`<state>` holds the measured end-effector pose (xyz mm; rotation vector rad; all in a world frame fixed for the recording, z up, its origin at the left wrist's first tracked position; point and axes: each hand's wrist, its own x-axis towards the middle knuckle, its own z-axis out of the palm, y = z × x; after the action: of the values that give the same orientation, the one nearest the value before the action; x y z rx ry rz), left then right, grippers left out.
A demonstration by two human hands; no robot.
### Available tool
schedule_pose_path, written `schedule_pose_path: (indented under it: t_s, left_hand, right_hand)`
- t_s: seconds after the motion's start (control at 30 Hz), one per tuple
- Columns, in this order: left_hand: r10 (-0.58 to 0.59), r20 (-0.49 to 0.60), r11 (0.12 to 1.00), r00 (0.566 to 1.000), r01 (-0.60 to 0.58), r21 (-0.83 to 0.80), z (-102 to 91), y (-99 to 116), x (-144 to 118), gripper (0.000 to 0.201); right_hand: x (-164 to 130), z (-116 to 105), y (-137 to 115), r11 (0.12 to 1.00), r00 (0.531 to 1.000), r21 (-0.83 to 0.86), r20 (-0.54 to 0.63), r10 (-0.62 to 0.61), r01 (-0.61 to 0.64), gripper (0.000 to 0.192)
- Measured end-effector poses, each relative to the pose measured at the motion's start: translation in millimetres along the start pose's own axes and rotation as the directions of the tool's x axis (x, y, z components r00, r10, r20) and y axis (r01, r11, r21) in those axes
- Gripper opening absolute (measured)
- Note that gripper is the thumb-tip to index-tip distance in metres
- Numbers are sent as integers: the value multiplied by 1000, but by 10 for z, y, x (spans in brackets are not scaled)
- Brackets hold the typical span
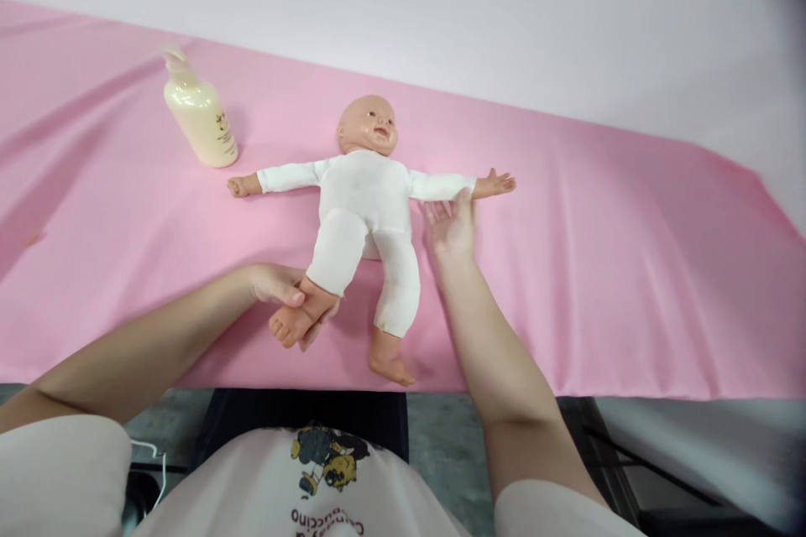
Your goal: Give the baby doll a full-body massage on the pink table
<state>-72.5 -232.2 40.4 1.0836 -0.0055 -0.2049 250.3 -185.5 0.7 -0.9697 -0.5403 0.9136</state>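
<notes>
A baby doll [365, 193] with a bald head and white cloth body lies face up on the pink cloth, arms spread wide. My left hand [283, 289] is wrapped round its ankle on the left side, thumb on top and fingers beneath the foot. The doll's other leg [398, 294] rests free, its foot close to the front edge. Palm up, my right hand [453, 226] lies under the doll's outstretched arm on the right, fingertips touching the sleeve near the wrist. Its fingers look apart, not closed round the arm.
A pump bottle [205, 122] of pale yellow liquid stands at the back left, beyond the doll's hand. Pink cloth [630, 268] with soft folds covers the table up to its front edge. A white wall [504, 17] rises behind. A white cable [162, 470] hangs at lower left.
</notes>
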Motion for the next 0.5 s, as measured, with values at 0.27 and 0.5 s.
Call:
schedule_pose_path:
  t_s: [0.27, 0.5]
  left_hand:
    - [193, -417, 965, 888, -248, -82, -65, -93, 34, 62]
    - [200, -526, 931, 827, -327, -160, -102, -57, 62, 57]
  right_hand:
    - [-390, 225, -180, 866, 891, -282, 320, -322, 414, 48]
    - [-495, 244, -158, 752, 825, -435, 508, -249, 495, 37]
